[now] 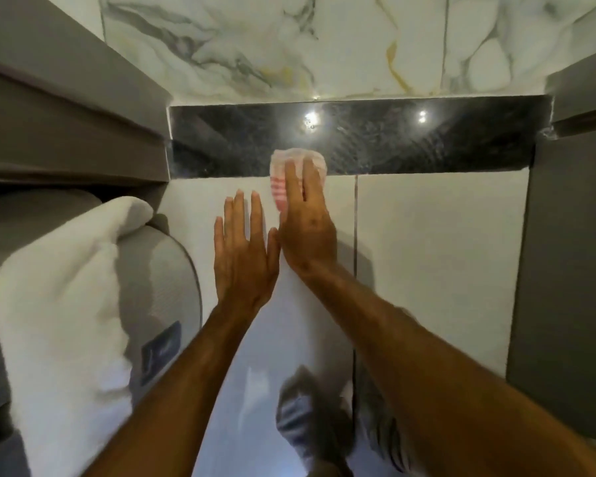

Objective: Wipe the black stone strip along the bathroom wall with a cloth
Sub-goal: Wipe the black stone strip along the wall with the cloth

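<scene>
- The black stone strip ran sideways across the wall, below the veined marble tiles and above the plain white tiles.
- The right hand lay flat, fingers together, pressing a cloth against the wall.
- The cloth, white with pink stripes, sat at the strip's lower edge near its middle, its top on the black stone and its striped end hanging onto the white tile.
- The left hand held nothing; its grip was spread, palm toward the white tile just below the strip, thumb touching the right hand.
- A white towel hung at the left, beside a grey rounded fixture.
- Grey cabinet panels flanked the strip on both ends.
</scene>
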The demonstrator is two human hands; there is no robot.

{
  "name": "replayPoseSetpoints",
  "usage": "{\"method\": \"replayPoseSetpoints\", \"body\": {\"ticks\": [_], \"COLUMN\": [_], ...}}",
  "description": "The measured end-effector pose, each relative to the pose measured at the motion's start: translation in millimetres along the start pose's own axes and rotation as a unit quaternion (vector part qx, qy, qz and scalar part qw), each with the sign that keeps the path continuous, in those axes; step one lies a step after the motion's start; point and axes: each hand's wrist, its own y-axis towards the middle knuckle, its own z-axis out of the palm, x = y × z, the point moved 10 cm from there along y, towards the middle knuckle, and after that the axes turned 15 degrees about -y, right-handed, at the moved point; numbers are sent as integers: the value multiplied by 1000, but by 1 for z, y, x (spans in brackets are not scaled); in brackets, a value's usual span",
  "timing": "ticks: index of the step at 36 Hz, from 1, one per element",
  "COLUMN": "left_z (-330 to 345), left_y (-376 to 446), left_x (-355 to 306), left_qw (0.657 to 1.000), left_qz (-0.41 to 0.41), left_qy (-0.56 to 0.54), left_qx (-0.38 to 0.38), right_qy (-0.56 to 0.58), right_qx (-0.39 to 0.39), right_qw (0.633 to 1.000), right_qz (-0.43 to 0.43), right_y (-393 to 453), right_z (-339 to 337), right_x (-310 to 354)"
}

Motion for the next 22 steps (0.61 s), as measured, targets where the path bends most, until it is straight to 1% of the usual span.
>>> {"method": "replayPoseSetpoints", "body": {"ticks": [2,4,6,8,10,12,14,16,18,20,22], "left_z": [21,33,42,47,46,46,47,46,43,41,37], "left_y": [11,23,30,32,30,32,34,36,36,36,34], "left_x": [11,20,28,37,41,43,44,46,49,48,45], "left_qw": [1000,998,994,990,983,982,984,987,989,989,988], "left_qz": [18,39,55,77,94,88,78,63,43,38,39], "left_qy": [15,27,58,47,10,-19,-41,-43,-24,-3,1], "left_qx": [-3,-37,-72,-113,-156,-164,-155,-144,-141,-144,-148], "right_qy": [-130,-178,-213,-231,-228,-216,-221,-242,-263,-269,-276], "right_qx": [-14,-19,-50,-117,-179,-204,-199,-177,-154,-164,-178], "right_qw": [990,982,969,950,939,939,937,927,916,908,904], "right_qz": [-45,-63,-117,-177,-188,-175,-185,-225,-260,-278,-275], "right_y": [14,35,61,89,122,149,159,148,119,79,46], "right_z": [21,35,40,36,24,17,18,27,36,39,38], "right_x": [3,0,6,20,35,52,68,73,58,29,-3]}}
